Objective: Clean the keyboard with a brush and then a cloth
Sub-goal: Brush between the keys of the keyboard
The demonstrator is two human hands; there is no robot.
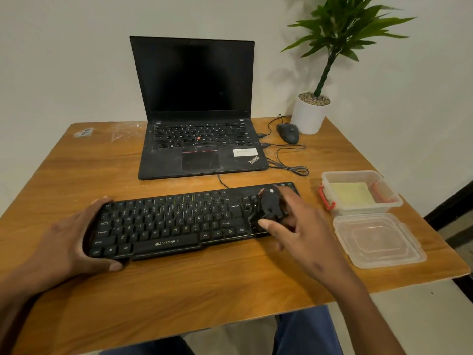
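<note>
A black Zebronics keyboard (pixel 169 221) lies across the front of the wooden table (pixel 179 290). My left hand (pixel 69 242) grips its left end, thumb at the front edge and fingers at the back edge. My right hand (pixel 299 226) holds a small black brush (pixel 267 206) over the keyboard's right end, its bristles down on the keys beside Enter. A pale yellow cloth (pixel 353 193) lies folded inside an open clear plastic box (pixel 391 201) to the right of the keyboard.
An open black laptop (pixel 197 139) stands behind the keyboard, with cables (pixel 289 165) and a black mouse (pixel 288 133) to its right. A potted plant (pixel 311 111) occupies the back right corner. The box's clear lid (pixel 378 239) lies near the table's right edge.
</note>
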